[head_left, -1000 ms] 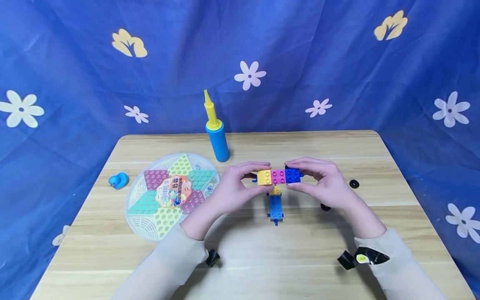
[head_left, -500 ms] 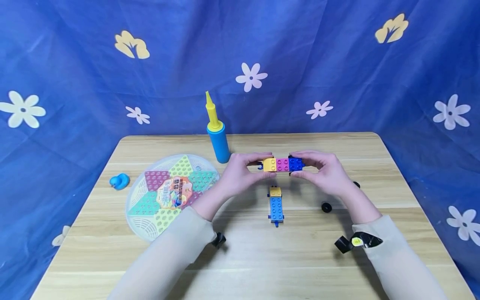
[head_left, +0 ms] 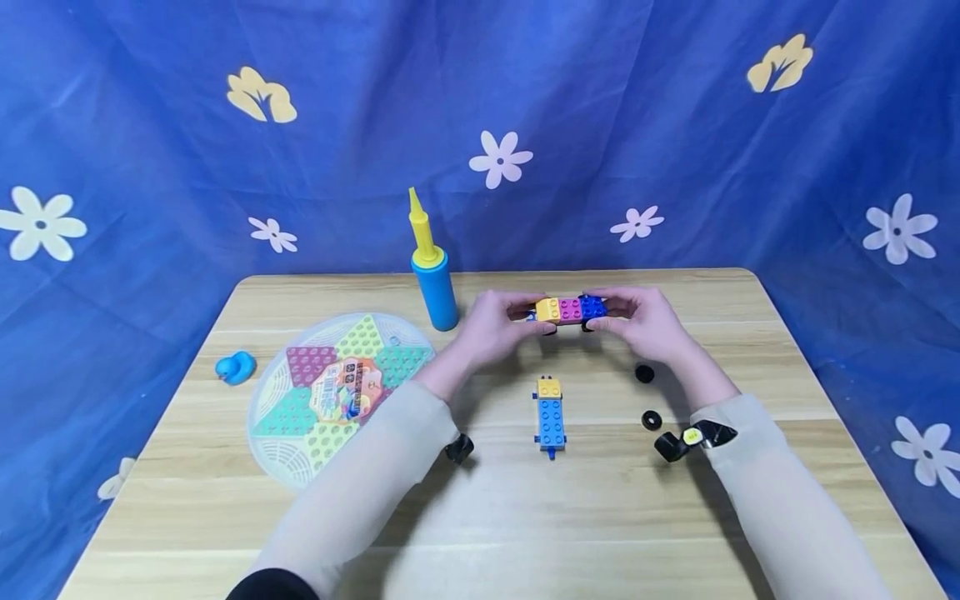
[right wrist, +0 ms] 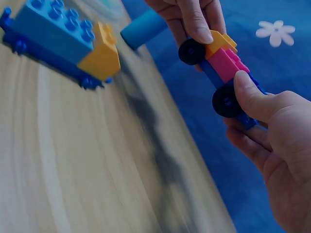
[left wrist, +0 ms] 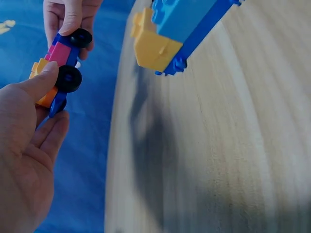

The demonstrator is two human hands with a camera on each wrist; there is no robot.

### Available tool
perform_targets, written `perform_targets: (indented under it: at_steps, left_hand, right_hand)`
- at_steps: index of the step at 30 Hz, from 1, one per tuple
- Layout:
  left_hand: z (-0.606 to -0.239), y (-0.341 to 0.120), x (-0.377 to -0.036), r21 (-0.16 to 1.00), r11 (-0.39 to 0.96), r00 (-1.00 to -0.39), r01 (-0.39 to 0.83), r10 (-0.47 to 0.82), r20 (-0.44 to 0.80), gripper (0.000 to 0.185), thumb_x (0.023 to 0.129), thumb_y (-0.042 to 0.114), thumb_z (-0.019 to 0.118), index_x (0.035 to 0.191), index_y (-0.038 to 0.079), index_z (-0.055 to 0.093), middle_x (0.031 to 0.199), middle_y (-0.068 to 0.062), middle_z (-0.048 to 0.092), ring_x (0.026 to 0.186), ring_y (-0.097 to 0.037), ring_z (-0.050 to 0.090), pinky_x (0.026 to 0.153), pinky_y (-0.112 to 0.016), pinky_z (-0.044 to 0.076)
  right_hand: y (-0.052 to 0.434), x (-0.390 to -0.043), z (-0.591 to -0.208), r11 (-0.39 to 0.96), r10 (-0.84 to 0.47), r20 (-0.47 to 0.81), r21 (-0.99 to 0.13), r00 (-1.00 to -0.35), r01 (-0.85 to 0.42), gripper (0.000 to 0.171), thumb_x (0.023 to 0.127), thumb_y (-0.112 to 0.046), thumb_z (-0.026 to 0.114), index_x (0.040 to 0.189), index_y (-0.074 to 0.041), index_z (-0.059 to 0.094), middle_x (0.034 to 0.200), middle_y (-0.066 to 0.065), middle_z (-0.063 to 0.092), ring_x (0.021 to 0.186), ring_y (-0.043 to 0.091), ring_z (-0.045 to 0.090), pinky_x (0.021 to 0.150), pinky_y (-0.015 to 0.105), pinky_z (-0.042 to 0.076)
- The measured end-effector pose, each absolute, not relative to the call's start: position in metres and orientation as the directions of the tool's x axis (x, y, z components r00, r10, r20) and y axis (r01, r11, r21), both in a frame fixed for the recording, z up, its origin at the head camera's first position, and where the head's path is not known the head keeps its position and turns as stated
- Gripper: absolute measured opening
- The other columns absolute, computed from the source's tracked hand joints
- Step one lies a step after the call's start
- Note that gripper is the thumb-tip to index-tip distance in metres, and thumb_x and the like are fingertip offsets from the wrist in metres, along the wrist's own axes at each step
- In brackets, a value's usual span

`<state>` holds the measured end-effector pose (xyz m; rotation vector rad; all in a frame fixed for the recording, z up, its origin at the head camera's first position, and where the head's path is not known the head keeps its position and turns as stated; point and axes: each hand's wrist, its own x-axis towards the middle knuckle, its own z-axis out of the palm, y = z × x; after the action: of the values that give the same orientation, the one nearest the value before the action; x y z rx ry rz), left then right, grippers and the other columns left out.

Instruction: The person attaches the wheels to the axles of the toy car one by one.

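Both hands [head_left: 572,327] pinch the brick car [head_left: 570,310] between them above the table [head_left: 525,517].

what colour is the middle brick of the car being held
Pink middle brick, clearest in the head view.

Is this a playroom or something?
Probably a play corner set up at a wooden table: a flowered blue cloth hangs behind it, and toys lie about, such as a brick car, a round game board and a little blue duck.
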<state>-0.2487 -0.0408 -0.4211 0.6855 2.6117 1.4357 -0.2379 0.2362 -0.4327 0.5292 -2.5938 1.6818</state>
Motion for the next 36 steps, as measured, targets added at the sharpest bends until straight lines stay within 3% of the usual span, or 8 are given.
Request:
perform_targets:
  at_steps: [6,15,27,36]
  left_hand:
    - [-0.433,-0.035,-0.266,0.81,0.488,-0.901,0.325,0.421,0.108,0.047,0.092,0.03,0.087,0.133,0.012,0.075,0.126,-0.004,0.075,0.112,-0.018,0.072,0.093,-0.029,0.057]
    - [-0.452,-0.026,-0.287,0.807,0.514,-0.905,0.292,0.42,0.061,0.048,0.094,0.025,0.084,0.137,0.008,0.071,0.131,-0.008,0.073,0.122,-0.021,0.068,0.106,-0.035,0.052]
    - [-0.461,-0.011,-0.308,0.756,0.587,-0.912,0.292,0.409,0.034,0.044,0.096,0.024,0.082,0.135,0.007,0.072,0.128,-0.007,0.074,0.124,-0.021,0.067,0.107,-0.032,0.05]
    - [-0.464,-0.009,-0.314,0.761,0.597,-0.919,0.253,0.395,-0.004,0.044,0.099,0.025,0.078,0.138,0.006,0.07,0.131,-0.008,0.073,0.123,-0.022,0.066,0.104,-0.033,0.052]
  right_hand:
    - [0.24,-0.256,-0.443,0.389,-0.285,0.147,-0.886,-0.947,-0.254,0.045,0.09,0.001,0.084,0.132,0.005,0.07,0.113,0.023,0.075,0.1,0.034,0.075,0.081,0.024,0.061]
    - [0.243,-0.275,-0.459,0.466,-0.263,0.067,-0.865,-0.963,-0.187,0.043,0.093,0.001,0.08,0.133,0.005,0.068,0.112,0.021,0.075,0.1,0.032,0.074,0.083,0.026,0.061]
    - [0.247,-0.292,-0.475,0.544,-0.212,0.064,-0.821,-0.975,-0.172,0.041,0.096,-0.001,0.077,0.136,0.003,0.068,0.117,0.021,0.074,0.106,0.033,0.071,0.097,0.046,0.057]
    - [0.245,-0.3,-0.483,0.524,-0.197,0.057,-0.837,-0.979,-0.155,0.039,0.098,0.0,0.073,0.136,0.005,0.066,0.124,0.024,0.071,0.107,0.034,0.07,0.1,0.048,0.054]
